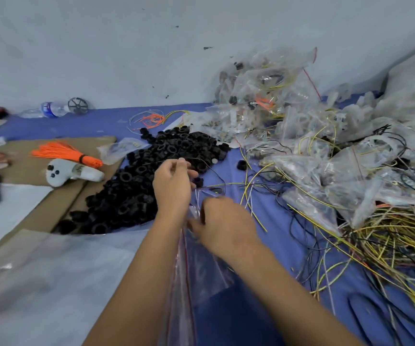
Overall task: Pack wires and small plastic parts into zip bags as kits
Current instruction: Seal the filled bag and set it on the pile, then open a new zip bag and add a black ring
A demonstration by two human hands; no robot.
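On blue cloth, left hand pinches thin wires, right hand grips clear red-striped zip bag; wires may snag, missing its mouth.

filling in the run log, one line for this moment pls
left hand: pinches thin wires | right hand: grips clear red-striped zip bag | black plastic ring pile: beside left hand
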